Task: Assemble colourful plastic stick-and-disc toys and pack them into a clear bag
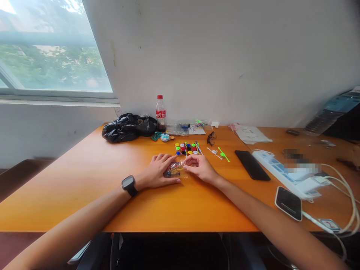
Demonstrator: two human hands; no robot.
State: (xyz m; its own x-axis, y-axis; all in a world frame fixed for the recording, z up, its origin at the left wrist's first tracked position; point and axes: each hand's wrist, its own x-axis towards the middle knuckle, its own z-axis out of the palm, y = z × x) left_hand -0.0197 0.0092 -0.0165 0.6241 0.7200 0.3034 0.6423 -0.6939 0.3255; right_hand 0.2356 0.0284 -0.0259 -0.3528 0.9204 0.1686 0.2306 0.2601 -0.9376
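Observation:
A small clear plastic bag (pixel 173 170) with colourful little parts lies on the table between my hands. My left hand (pixel 157 170) rests over the bag's left side, fingers stretched and thumb apart, with a dark watch on the wrist. At the bag's right edge my right hand (pixel 201 168) has thumb and fingers pinched together on the plastic. Just beyond the fingers, coloured round discs (pixel 177 149) sit in rows, with thin plastic sticks (pixel 198 147) lying among them. To their right are a white stick piece (pixel 214 152) and a green stick piece (pixel 223 154).
A black plastic bag (pixel 126 127) and a cola bottle (pixel 160 114) stand at the back. Sunglasses (pixel 211 138) lie beyond the sticks. On the right are a black phone (pixel 252 165), a power strip (pixel 281 174), a white-edged device (pixel 288 203) and cables (pixel 353 202).

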